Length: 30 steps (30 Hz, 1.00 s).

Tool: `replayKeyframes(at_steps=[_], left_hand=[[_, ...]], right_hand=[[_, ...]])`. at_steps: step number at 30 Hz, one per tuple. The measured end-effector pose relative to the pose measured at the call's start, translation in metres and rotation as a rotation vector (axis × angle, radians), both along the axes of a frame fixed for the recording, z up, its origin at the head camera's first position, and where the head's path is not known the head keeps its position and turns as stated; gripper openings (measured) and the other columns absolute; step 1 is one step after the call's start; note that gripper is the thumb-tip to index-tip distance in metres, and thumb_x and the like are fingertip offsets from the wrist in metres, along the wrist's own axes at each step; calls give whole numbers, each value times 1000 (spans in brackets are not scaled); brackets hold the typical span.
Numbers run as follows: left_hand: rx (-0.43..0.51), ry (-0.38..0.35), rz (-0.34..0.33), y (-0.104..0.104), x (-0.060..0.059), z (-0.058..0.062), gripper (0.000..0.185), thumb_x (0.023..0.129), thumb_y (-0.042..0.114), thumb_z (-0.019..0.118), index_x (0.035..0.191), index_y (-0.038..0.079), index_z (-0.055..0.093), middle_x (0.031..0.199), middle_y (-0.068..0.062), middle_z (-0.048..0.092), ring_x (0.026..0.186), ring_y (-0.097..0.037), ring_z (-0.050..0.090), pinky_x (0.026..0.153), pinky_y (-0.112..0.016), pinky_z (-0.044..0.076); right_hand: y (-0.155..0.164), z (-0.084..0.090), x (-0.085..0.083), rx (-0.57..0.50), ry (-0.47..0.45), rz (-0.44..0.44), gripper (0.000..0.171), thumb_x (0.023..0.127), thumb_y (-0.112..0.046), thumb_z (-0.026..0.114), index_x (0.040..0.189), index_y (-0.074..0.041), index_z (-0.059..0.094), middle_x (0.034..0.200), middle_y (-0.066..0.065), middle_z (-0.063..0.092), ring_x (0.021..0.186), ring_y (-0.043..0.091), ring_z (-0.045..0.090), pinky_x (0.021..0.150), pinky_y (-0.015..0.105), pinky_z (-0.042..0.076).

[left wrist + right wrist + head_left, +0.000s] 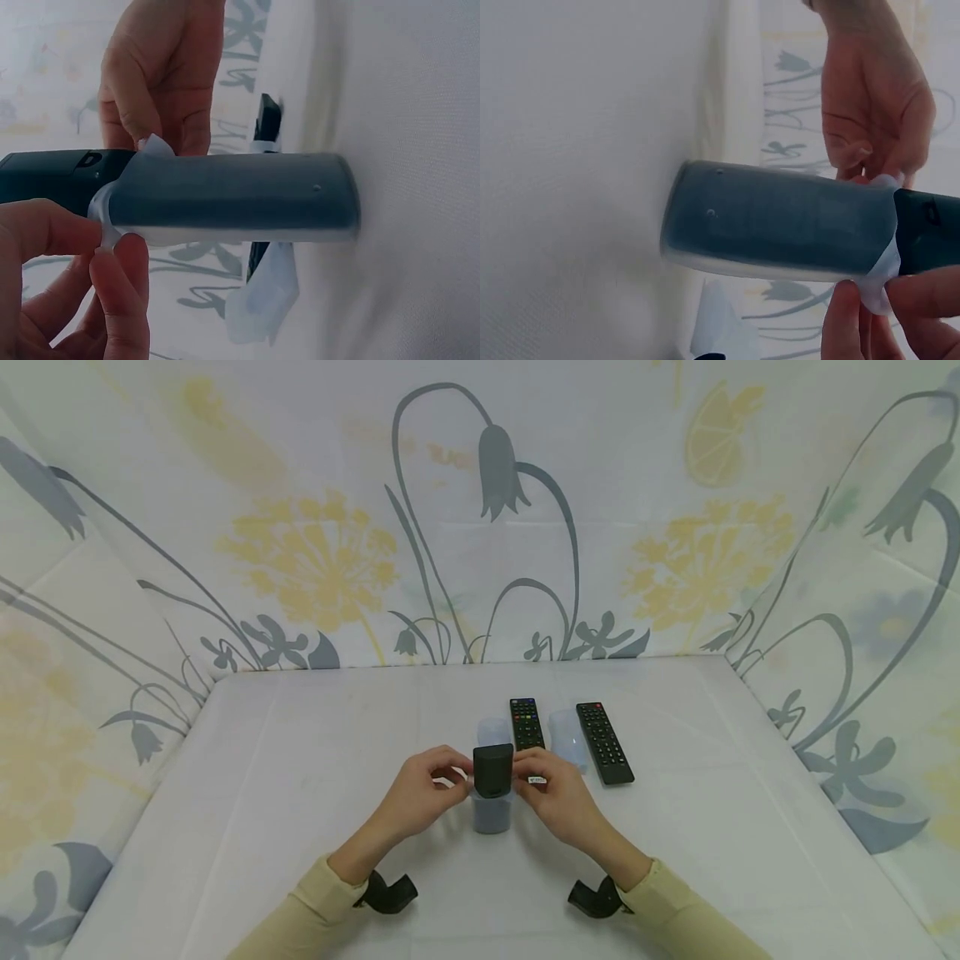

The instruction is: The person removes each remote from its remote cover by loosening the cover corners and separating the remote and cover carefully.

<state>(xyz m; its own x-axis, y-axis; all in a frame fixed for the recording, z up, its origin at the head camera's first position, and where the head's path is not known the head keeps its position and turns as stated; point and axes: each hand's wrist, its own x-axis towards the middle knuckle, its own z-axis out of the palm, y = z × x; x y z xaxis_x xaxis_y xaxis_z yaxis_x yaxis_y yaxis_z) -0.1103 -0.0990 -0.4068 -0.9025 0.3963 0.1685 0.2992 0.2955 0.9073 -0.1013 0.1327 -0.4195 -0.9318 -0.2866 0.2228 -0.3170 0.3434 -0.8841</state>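
Observation:
A black remote control stands upright on the table, its lower part inside a translucent silicone sleeve. The sleeve's base touches the tabletop, and the top of the remote sticks out above the sleeve's rim. At one side of the rim, my left hand pinches the sleeve edge between thumb and fingers. My right hand pinches the opposite side of the rim, where the edge is pulled outward in the right wrist view. The remote's button side is hidden from the head camera.
Behind the hands lie two more black remotes, one in the middle and one at right. A translucent sleeve lies between them, and another pale sleeve is left of the middle remote. Flower-print cloth walls surround the white table.

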Motion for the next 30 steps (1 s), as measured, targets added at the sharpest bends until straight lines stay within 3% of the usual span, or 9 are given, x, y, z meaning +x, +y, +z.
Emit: replayKeyframes(at_steps=[3, 10, 21, 30], left_hand=[[18, -10, 0, -1, -4, -9, 22, 87, -3, 65, 106, 4, 72, 105, -11, 67, 90, -20, 65, 74, -27, 55], [40, -7, -5, 1, -2, -7, 24, 84, -9, 65, 103, 3, 72, 103, -12, 66, 89, -22, 65, 71, -26, 55], [-39, 147, -27, 1, -3, -17, 26, 82, -10, 65, 99, 9, 73, 97, -11, 64, 82, -15, 62, 71, -32, 55], [-74, 183, -57, 1, -3, -17, 28, 81, -10, 63, 100, 7, 73, 96, -9, 62, 80, -15, 61, 69, -31, 54]], right_hand=[[0, 1, 0, -11, -38, 8, 16, 90, 4, 68, 103, -4, 75, 116, 7, 66, 115, 29, 61, 89, 34, 54], [3, 1, -1, -32, -59, 30, 17, 90, 4, 69, 105, -2, 74, 118, 8, 65, 116, 29, 60, 93, 34, 52], [7, -6, -1, -21, -59, 66, 22, 86, 10, 70, 106, 2, 71, 116, 13, 63, 107, 29, 62, 91, 32, 53], [10, -7, -2, 17, -58, 111, 23, 86, 8, 71, 106, -2, 72, 107, 7, 65, 93, 21, 62, 84, 28, 55]])
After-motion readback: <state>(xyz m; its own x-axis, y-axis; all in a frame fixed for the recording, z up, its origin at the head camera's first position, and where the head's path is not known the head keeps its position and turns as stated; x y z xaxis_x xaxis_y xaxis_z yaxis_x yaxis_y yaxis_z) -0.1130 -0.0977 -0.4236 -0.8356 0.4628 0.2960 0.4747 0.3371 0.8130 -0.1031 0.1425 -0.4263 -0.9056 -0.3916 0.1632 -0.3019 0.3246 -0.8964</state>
